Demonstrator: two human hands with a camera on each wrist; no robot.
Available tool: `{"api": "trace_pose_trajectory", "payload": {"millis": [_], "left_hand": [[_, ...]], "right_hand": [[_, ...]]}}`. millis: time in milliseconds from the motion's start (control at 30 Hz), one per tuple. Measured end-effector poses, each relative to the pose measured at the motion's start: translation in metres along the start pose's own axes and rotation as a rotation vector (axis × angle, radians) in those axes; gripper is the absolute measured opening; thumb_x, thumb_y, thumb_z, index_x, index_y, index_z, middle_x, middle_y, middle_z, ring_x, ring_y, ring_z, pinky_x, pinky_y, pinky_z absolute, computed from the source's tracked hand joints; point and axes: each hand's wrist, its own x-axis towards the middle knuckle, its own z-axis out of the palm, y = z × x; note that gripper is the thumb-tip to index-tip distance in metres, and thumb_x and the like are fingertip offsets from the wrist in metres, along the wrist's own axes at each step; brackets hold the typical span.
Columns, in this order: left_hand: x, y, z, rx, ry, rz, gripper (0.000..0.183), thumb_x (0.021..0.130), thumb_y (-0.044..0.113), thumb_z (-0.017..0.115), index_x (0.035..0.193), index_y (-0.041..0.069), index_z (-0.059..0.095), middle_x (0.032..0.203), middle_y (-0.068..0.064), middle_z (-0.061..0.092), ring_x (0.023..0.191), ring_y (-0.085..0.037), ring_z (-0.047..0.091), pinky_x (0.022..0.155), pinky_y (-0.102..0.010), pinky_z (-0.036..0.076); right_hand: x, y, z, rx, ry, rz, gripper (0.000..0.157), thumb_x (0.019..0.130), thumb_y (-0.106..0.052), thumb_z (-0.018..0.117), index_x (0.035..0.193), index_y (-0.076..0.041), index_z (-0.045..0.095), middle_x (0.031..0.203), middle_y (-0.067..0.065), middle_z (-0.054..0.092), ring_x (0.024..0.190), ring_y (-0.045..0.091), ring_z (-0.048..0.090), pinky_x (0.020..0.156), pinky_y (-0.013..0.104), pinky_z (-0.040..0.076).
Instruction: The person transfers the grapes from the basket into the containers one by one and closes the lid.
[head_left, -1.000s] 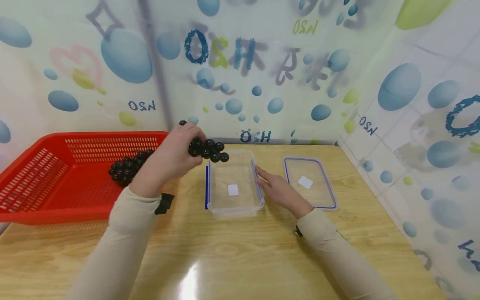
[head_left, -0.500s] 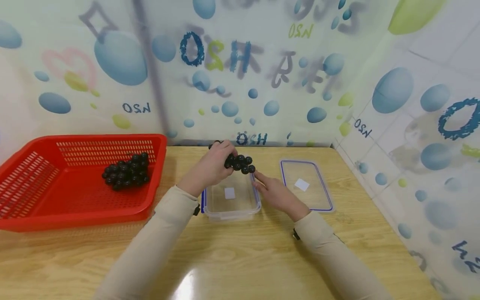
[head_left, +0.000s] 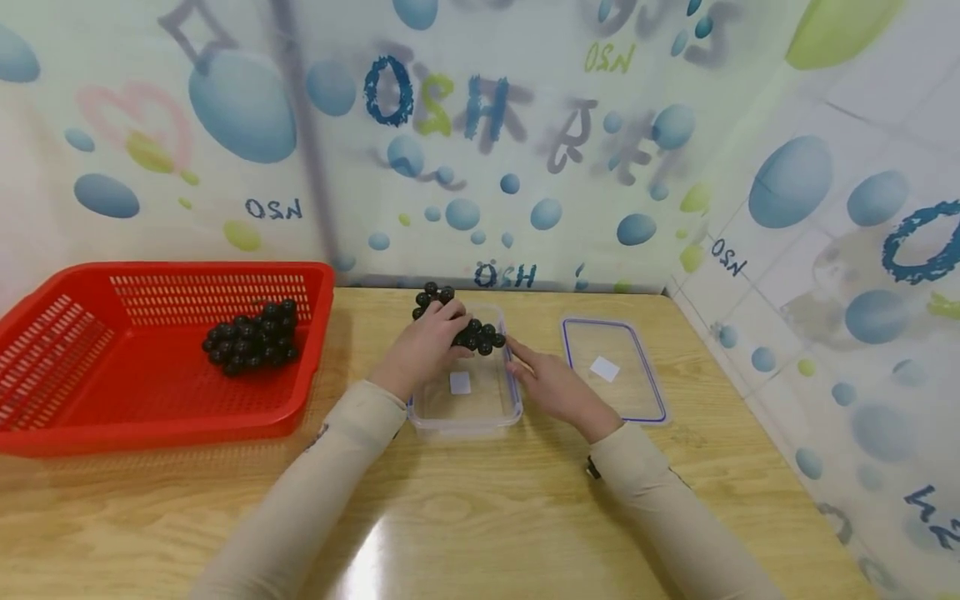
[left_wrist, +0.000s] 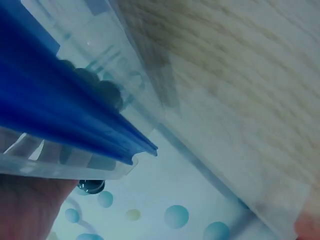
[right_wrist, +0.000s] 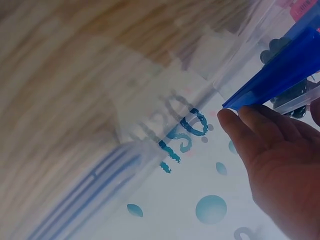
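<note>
My left hand (head_left: 424, 348) grips a bunch of black grapes (head_left: 482, 336) low over the far part of a clear plastic food container (head_left: 467, 425). Grapes show on both sides of the fingers, and the palm hides the middle of the bunch. At the container's right side, the straight fingers of my right hand (head_left: 561, 390) touch the wall. In the right wrist view its fingertips (right_wrist: 229, 120) lie against a blue locking flap (right_wrist: 280, 72). Another blue flap (left_wrist: 65, 100) crosses the left wrist view, with dark grapes (left_wrist: 109, 94) behind the clear wall.
A red plastic basket (head_left: 157, 429) stands on the left with another bunch of black grapes (head_left: 251, 337) inside. The container's clear lid (head_left: 637, 379), edged in blue, lies flat on the wooden table (head_left: 480, 517) to the right. A patterned wall covering (head_left: 465, 183) rises behind.
My left hand has carried the grapes rightward from near the basket to over the container, then lowered them slightly. The right hand has stayed at the container's side.
</note>
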Motion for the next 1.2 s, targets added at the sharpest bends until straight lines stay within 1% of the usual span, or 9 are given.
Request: {"api": "trace_pose_trajectory", "payload": {"millis": [100, 200, 400, 500, 633, 733, 833, 900, 1200], "left_hand": [[-0.001, 0.003, 0.002, 0.037, -0.096, 0.013, 0.049, 0.092, 0.028, 0.070, 0.134, 0.005, 0.060, 0.123, -0.006, 0.053, 0.112, -0.026, 0.048, 0.092, -0.041, 0.048], [-0.003, 0.006, 0.004, 0.029, -0.160, 0.015, 0.041, 0.096, 0.021, 0.065, 0.134, 0.006, 0.060, 0.123, -0.005, 0.056, 0.114, -0.025, 0.049, 0.097, -0.038, 0.045], [-0.005, 0.003, 0.008, 0.005, -0.143, 0.017, 0.035, 0.096, 0.012, 0.066, 0.130, 0.007, 0.064, 0.133, -0.007, 0.058, 0.128, -0.028, 0.048, 0.108, -0.040, 0.036], [-0.007, 0.000, 0.011, 0.002, -0.093, 0.040, 0.033, 0.095, 0.014, 0.067, 0.127, 0.009, 0.066, 0.134, -0.006, 0.058, 0.125, -0.026, 0.049, 0.105, -0.043, 0.038], [-0.008, -0.003, 0.010, 0.038, 0.075, 0.084, 0.030, 0.092, 0.018, 0.070, 0.122, 0.013, 0.069, 0.131, -0.004, 0.058, 0.118, -0.026, 0.048, 0.099, -0.048, 0.040], [-0.008, -0.004, 0.008, 0.072, 0.142, 0.044, 0.043, 0.091, 0.024, 0.073, 0.131, 0.012, 0.062, 0.140, -0.009, 0.047, 0.127, -0.032, 0.038, 0.102, -0.052, 0.034], [-0.007, -0.005, 0.006, 0.104, 0.101, 0.003, 0.057, 0.089, 0.028, 0.075, 0.138, 0.009, 0.055, 0.149, -0.011, 0.038, 0.137, -0.035, 0.028, 0.110, -0.050, 0.027], [-0.006, -0.006, 0.005, 0.099, 0.053, 0.008, 0.056, 0.088, 0.027, 0.076, 0.136, 0.007, 0.057, 0.150, -0.010, 0.039, 0.141, -0.033, 0.025, 0.112, -0.047, 0.026], [-0.003, -0.002, 0.003, 0.043, -0.030, 0.051, 0.040, 0.088, 0.009, 0.074, 0.127, 0.007, 0.066, 0.149, -0.003, 0.044, 0.142, -0.024, 0.028, 0.106, -0.044, 0.038]], "right_hand": [[0.000, 0.000, 0.000, -0.010, 0.006, -0.005, 0.053, 0.107, -0.029, 0.043, 0.154, -0.009, 0.030, 0.146, 0.018, 0.043, 0.128, 0.035, 0.048, 0.105, 0.048, 0.037], [-0.001, -0.001, 0.001, -0.009, -0.002, -0.007, 0.054, 0.107, -0.030, 0.042, 0.154, -0.009, 0.029, 0.149, 0.016, 0.040, 0.129, 0.034, 0.047, 0.106, 0.048, 0.037], [-0.002, 0.000, 0.000, 0.000, 0.001, -0.004, 0.054, 0.107, -0.030, 0.042, 0.154, -0.008, 0.029, 0.149, 0.016, 0.040, 0.127, 0.035, 0.048, 0.105, 0.048, 0.038], [-0.002, -0.001, 0.000, 0.002, 0.004, 0.002, 0.054, 0.107, -0.030, 0.043, 0.154, -0.008, 0.029, 0.148, 0.016, 0.041, 0.127, 0.035, 0.048, 0.105, 0.048, 0.038], [-0.001, 0.000, 0.000, 0.003, 0.007, 0.000, 0.053, 0.107, -0.029, 0.042, 0.154, -0.008, 0.030, 0.148, 0.017, 0.041, 0.126, 0.036, 0.049, 0.105, 0.048, 0.038], [0.000, 0.001, -0.001, -0.004, 0.012, -0.007, 0.053, 0.107, -0.029, 0.042, 0.154, -0.008, 0.030, 0.147, 0.018, 0.042, 0.125, 0.036, 0.050, 0.105, 0.048, 0.038], [0.000, 0.001, -0.001, -0.015, 0.012, -0.015, 0.053, 0.107, -0.030, 0.042, 0.154, -0.007, 0.030, 0.146, 0.019, 0.043, 0.125, 0.036, 0.050, 0.105, 0.048, 0.037], [0.000, 0.000, -0.002, -0.019, 0.015, -0.018, 0.053, 0.107, -0.029, 0.042, 0.153, -0.006, 0.031, 0.144, 0.021, 0.045, 0.125, 0.036, 0.050, 0.105, 0.048, 0.038], [0.001, -0.001, -0.001, -0.002, -0.007, 0.009, 0.054, 0.107, -0.029, 0.042, 0.154, -0.008, 0.029, 0.150, 0.014, 0.038, 0.130, 0.034, 0.045, 0.107, 0.047, 0.035]]}}
